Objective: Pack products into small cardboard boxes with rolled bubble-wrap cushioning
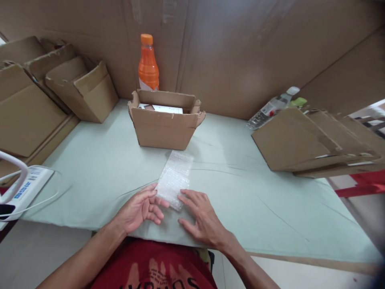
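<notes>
A flat piece of clear bubble wrap (175,176), perhaps a pouch, lies on the pale green tablecloth in front of me. My left hand (144,206) is at its near left edge, palm turned partly up, with thumb and fingers apart. Fingertips of my right hand (200,216) touch or hover over the near right edge of the wrap; this hand is palm down with the fingers spread. Just beyond the wrap stands an open cardboard box (167,130) holding a white printed item (162,108), whose lower part is hidden.
An orange bottle (148,64) stands behind the box. Cardboard boxes (90,92) fill the left side, and more boxes (296,140) lean at the right beside a tilted clear bottle (272,108). A white power strip (28,192) with cables lies at the left edge.
</notes>
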Demonstrator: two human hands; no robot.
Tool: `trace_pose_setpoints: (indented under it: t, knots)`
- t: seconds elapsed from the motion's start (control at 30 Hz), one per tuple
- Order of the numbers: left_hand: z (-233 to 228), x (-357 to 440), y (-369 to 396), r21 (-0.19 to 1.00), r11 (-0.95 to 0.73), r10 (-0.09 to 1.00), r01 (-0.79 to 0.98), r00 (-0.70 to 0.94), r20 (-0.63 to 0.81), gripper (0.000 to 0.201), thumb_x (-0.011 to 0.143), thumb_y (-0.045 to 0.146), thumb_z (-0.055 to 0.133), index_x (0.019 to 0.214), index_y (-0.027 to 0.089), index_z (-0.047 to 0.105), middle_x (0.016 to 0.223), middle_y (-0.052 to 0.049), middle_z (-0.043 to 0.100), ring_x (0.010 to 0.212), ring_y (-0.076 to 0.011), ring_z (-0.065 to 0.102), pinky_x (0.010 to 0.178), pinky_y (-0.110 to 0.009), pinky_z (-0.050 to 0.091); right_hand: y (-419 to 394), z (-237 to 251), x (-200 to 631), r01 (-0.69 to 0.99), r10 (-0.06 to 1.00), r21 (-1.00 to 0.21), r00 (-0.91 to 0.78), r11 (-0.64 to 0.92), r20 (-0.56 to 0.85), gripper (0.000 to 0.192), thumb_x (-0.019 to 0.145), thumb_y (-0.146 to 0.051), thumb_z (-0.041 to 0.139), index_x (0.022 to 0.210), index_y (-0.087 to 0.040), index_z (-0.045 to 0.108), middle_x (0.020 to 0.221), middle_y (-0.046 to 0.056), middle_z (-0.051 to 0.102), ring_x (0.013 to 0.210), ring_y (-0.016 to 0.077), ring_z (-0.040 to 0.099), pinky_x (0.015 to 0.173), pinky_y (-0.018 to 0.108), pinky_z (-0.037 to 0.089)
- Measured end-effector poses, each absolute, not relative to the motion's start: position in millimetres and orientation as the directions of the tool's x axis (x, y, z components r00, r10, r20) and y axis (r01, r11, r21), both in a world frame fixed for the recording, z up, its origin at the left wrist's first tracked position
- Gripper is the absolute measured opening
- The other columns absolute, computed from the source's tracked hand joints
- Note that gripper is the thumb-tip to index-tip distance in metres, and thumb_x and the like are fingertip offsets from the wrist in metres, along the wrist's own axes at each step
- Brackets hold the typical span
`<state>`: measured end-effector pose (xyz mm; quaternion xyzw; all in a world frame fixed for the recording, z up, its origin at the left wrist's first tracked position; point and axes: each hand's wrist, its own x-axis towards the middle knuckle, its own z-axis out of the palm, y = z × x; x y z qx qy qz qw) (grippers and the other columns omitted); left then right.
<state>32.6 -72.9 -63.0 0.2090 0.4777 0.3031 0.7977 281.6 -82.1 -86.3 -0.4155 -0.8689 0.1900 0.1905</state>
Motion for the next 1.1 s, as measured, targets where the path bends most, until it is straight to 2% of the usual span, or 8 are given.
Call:
trace_pose_setpoints:
  t: [0.13, 0.27, 0.37, 0.57, 0.77, 0.9, 1.0, 1.1]
  knots:
    - [-72.0, 22.2, -90.7, 0.929, 0.292, 0.950, 0.227, 0.047, -0.310, 0.062, 0.087, 0.030, 0.059, 0.146, 0.019, 0.042, 0.074, 0.001, 0.063, 0.062, -0.0165, 0.061, 0.061, -0.028, 0.051, -84.7, -96.2, 269.6, 0.701, 0.791, -0.395, -0.599, 0.594, 0.126, 0.051, 0.084, -0.026, 0.069, 0.134, -0.017, 0.057, 0.147, 0.018, 0.053, 0.131, 0.0356, 0.050, 0.103, 0.055, 0.043]
    - [-91.2, 15.7, -89.4, 0.660, -0.340, 0.940, 0.670, 0.251, 0.230, 0.056, 0.080, 0.009, 0.053, 0.134, 0.023, 0.061, 0.130, -0.013, 0.061, 0.122, -0.0300, 0.057, 0.102, -0.046, 0.048, -80.3, -106.3, 261.9, 0.731, 0.807, -0.346, -0.562, 0.588, 0.183, 0.036, 0.092, -0.014, 0.057, 0.127, -0.020, 0.061, 0.143, 0.016, 0.057, 0.131, 0.0329, 0.052, 0.102, 0.054, 0.044]
    - [-105.5, 16.7, -79.7, 0.476, -0.552, 0.834, 0.685, 0.455, 0.312, 0.058, 0.078, -0.001, 0.047, 0.129, 0.023, 0.064, 0.152, -0.012, 0.047, 0.143, -0.0328, 0.039, 0.113, -0.053, 0.038, -77.3, -107.8, 260.8, 0.703, 0.801, -0.387, -0.545, 0.597, 0.247, 0.034, 0.095, -0.009, 0.049, 0.123, -0.022, 0.064, 0.138, 0.013, 0.062, 0.129, 0.0289, 0.055, 0.100, 0.050, 0.046]
    - [-106.9, 21.0, -76.9, 0.679, -0.428, 0.889, 0.597, 0.413, 0.197, 0.034, 0.087, 0.008, 0.048, 0.110, 0.020, 0.070, 0.103, -0.009, 0.074, 0.102, -0.0246, 0.066, 0.091, -0.040, 0.052, -90.7, -92.8, 270.6, 0.603, 0.848, -0.598, -0.420, 0.528, 0.324, 0.032, 0.098, -0.015, 0.048, 0.127, -0.025, 0.057, 0.116, 0.007, 0.072, 0.109, 0.0218, 0.065, 0.092, 0.040, 0.052]
    - [-97.0, 29.7, -70.2, 0.807, -0.126, 0.967, 0.577, 0.253, -0.030, 0.040, 0.088, 0.020, 0.053, 0.126, 0.019, 0.065, 0.114, -0.010, 0.074, 0.096, -0.0244, 0.069, 0.087, -0.038, 0.055, -108.2, -82.0, 262.7, 0.672, 0.782, -0.411, -0.460, 0.617, 0.421, 0.041, 0.089, -0.012, 0.056, 0.129, -0.023, 0.056, 0.126, 0.012, 0.066, 0.115, 0.0281, 0.061, 0.093, 0.046, 0.047]
    - [-103.1, 30.4, -67.9, 0.720, -0.265, 0.961, 0.642, 0.236, 0.143, 0.044, 0.087, 0.019, 0.053, 0.130, 0.019, 0.062, 0.118, -0.013, 0.071, 0.105, -0.0280, 0.066, 0.095, -0.045, 0.052, -87.6, -92.4, 245.4, 0.695, 0.762, -0.318, -0.548, 0.645, 0.346, 0.041, 0.087, -0.007, 0.054, 0.126, -0.019, 0.059, 0.129, 0.014, 0.066, 0.120, 0.0313, 0.058, 0.094, 0.050, 0.046]
    - [-104.6, 23.5, -78.4, 0.609, -0.456, 0.890, 0.649, 0.324, 0.321, 0.054, 0.085, 0.018, 0.058, 0.139, 0.021, 0.055, 0.137, -0.014, 0.061, 0.129, -0.0321, 0.053, 0.109, -0.051, 0.042, -78.3, -96.0, 241.9, 0.678, 0.792, -0.410, -0.520, 0.611, 0.320, 0.034, 0.090, -0.004, 0.049, 0.117, -0.021, 0.063, 0.111, 0.010, 0.073, 0.103, 0.0257, 0.064, 0.087, 0.043, 0.048]
    - [-102.8, 18.4, -91.7, 0.629, -0.507, 0.858, 0.589, 0.412, 0.306, 0.056, 0.085, 0.011, 0.053, 0.140, 0.023, 0.054, 0.124, -0.011, 0.068, 0.118, -0.0282, 0.060, 0.103, -0.046, 0.048, -84.7, -93.9, 247.4, 0.638, 0.838, -0.555, -0.488, 0.535, 0.247, 0.032, 0.094, -0.008, 0.049, 0.119, -0.023, 0.062, 0.101, 0.004, 0.075, 0.090, 0.0200, 0.067, 0.084, 0.036, 0.050]
